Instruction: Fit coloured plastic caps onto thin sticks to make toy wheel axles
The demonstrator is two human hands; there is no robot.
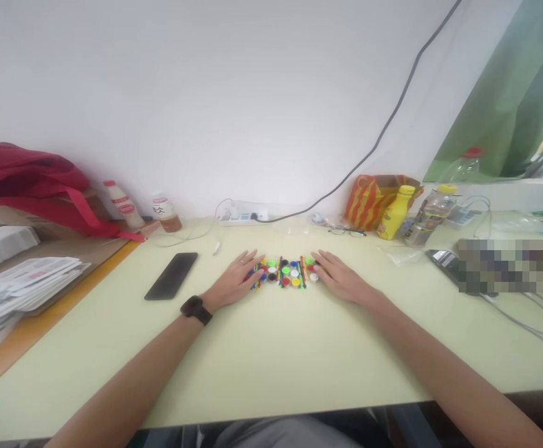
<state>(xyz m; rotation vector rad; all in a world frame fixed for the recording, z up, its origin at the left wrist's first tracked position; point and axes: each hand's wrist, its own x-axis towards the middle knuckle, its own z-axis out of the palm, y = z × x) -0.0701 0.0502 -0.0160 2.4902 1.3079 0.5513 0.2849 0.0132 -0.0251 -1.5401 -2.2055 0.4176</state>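
The pale yellow-green desk [271, 367] stood against a white wall [206, 93], with a green panel [486, 93] at the upper right. A grey cable [383, 138] descended along the wall to a white power strip [242, 216] at the rear edge of the desk. A dark phone [171, 275] lay flat on the left portion; eyeglasses [346, 231] lay at the rear right.

Containers were positioned as follows. At the rear left, a red-capped bottle [124, 205] stood beside a white-labelled bottle [165, 214], which held brown liquid in its lower part. At the rear right, a striped bag [365, 202] stood behind a yellow bottle [395, 214]; its contents could not be determined. A clear bottle with a yellow cap [429, 218] stood just beside the yellow bottle.

The coloured round pieces [286, 272] lay in rows at the middle of the desk, between both hands, with thin coloured sticks among them. The left hand [235, 279] and right hand [344, 279] touched opposite ends of this group, palms down, fingers extended and apart
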